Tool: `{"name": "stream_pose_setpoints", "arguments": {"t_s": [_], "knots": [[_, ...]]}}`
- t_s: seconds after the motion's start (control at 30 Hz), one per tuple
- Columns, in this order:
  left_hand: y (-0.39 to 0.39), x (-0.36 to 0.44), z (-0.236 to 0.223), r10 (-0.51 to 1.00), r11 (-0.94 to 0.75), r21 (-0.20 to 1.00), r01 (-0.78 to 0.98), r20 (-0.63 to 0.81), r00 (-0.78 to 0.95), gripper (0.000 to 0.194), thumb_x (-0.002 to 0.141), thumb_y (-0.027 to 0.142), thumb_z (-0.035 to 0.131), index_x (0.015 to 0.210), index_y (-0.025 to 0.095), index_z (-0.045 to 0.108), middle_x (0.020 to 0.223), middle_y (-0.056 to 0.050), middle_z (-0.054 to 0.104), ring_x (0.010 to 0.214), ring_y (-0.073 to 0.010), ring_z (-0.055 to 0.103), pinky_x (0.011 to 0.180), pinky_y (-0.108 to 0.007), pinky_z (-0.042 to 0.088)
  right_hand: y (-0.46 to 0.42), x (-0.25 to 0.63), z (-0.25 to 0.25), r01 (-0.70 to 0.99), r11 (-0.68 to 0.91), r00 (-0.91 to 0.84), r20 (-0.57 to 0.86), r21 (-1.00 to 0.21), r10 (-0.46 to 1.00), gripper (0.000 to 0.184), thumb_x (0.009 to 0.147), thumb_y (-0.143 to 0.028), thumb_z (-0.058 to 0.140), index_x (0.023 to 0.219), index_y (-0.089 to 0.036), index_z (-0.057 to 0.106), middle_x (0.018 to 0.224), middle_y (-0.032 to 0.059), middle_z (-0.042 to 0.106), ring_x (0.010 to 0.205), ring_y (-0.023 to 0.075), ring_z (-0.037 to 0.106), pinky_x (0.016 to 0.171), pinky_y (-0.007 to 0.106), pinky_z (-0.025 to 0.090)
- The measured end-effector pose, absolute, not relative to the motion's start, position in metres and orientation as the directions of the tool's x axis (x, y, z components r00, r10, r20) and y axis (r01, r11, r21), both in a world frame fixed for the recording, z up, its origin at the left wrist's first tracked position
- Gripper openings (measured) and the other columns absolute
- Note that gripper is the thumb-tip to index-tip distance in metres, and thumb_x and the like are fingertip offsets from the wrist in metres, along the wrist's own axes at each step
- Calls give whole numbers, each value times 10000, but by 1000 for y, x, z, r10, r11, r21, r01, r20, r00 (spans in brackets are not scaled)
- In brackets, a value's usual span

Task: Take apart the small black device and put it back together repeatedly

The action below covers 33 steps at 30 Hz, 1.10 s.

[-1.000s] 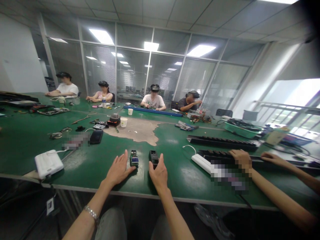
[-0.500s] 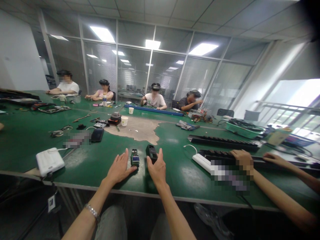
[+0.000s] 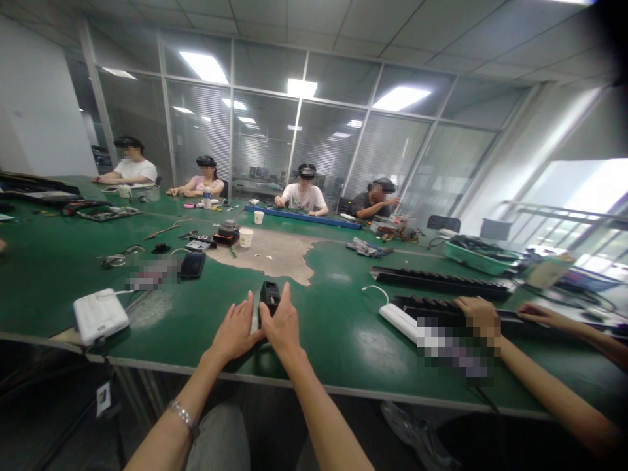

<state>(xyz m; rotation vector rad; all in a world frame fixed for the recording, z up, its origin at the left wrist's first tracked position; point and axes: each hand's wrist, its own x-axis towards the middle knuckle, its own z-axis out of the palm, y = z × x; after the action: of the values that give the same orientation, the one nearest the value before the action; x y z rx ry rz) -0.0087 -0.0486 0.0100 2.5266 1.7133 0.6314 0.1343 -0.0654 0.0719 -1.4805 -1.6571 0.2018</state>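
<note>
A black plastic housing (image 3: 270, 294) with openings in its top stands in my right hand (image 3: 283, 327), gripped between thumb and fingers. My left hand (image 3: 234, 332) rests beside it on the left, fingers stretched out, its thumb pointing toward the housing. The two hands are almost touching. The small green circuit board module seen earlier between them is now hidden behind the housing and my right hand; whether the housing touches it I cannot tell.
A white box (image 3: 101, 316) with a cable lies left on the green table (image 3: 338, 340). A dark phone (image 3: 193, 265) and paper cup (image 3: 246, 237) lie further off. At right, a co-worker's hand (image 3: 475, 317) rests on a black strip beside a white bar (image 3: 400, 321). Several people sit opposite.
My right hand has moved left with the black housing, up to my left hand. The green circuit board module has gone out of sight. My left hand has hardly moved.
</note>
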Motion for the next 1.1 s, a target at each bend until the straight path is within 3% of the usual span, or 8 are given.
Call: {"name": "stream_pose_setpoints", "arguments": {"t_s": [0.17, 0.37, 0.7, 0.87, 1.0, 1.1], "knots": [[-51, -8, 13, 900, -391, 245, 887, 301, 314, 929, 859, 506, 447, 1486, 77, -88, 1515, -197, 282, 1395, -288, 291, 1129, -482, 208, -67, 129, 73, 776, 201, 86, 416, -598, 905, 812, 833, -306, 566, 1463, 30, 178, 1169, 243, 615, 1050, 296, 627, 877, 354, 474], [-51, -8, 12, 898, -394, 239, 888, 304, 317, 959, 807, 395, 467, 1475, 81, -146, 1510, -192, 293, 1394, -281, 291, 1136, -479, 184, -71, 127, 64, 800, 218, 60, 436, -559, 898, 785, 830, -273, 548, 1469, 8, 190, 1263, 236, 561, 1106, 288, 595, 902, 342, 460], [-54, -8, 15, 897, -395, 252, 883, 311, 313, 956, 801, 390, 469, 1478, 72, -128, 1503, -192, 305, 1393, -276, 295, 1139, -473, 187, -72, 127, 71, 811, 154, 73, 358, -565, 931, 811, 819, -302, 561, 1473, 3, 191, 1150, 221, 627, 1009, 289, 640, 841, 340, 474], [-53, -8, 14, 904, -391, 266, 881, 290, 314, 982, 766, 378, 499, 1482, 67, -98, 1524, -187, 266, 1403, -271, 274, 1147, -463, 179, -64, 122, 65, 802, 189, 66, 398, -567, 915, 875, 815, -407, 588, 1469, 18, 192, 1297, 263, 527, 1150, 318, 565, 920, 374, 448], [-53, -8, 15, 911, -383, 268, 884, 266, 315, 977, 760, 386, 505, 1486, 84, -76, 1553, -179, 187, 1412, -275, 252, 1150, -466, 163, -56, 118, 60, 790, 243, 46, 449, -563, 892, 857, 804, -364, 593, 1461, 31, 208, 1373, 262, 457, 1235, 310, 497, 987, 370, 409], [-54, -8, 15, 906, -394, 269, 879, 277, 321, 992, 762, 376, 499, 1478, 82, -121, 1547, -180, 208, 1410, -269, 255, 1151, -461, 152, -58, 117, 60, 789, 195, 95, 430, -582, 898, 842, 807, -344, 583, 1465, 19, 206, 1357, 261, 475, 1230, 303, 504, 977, 367, 412]]}}
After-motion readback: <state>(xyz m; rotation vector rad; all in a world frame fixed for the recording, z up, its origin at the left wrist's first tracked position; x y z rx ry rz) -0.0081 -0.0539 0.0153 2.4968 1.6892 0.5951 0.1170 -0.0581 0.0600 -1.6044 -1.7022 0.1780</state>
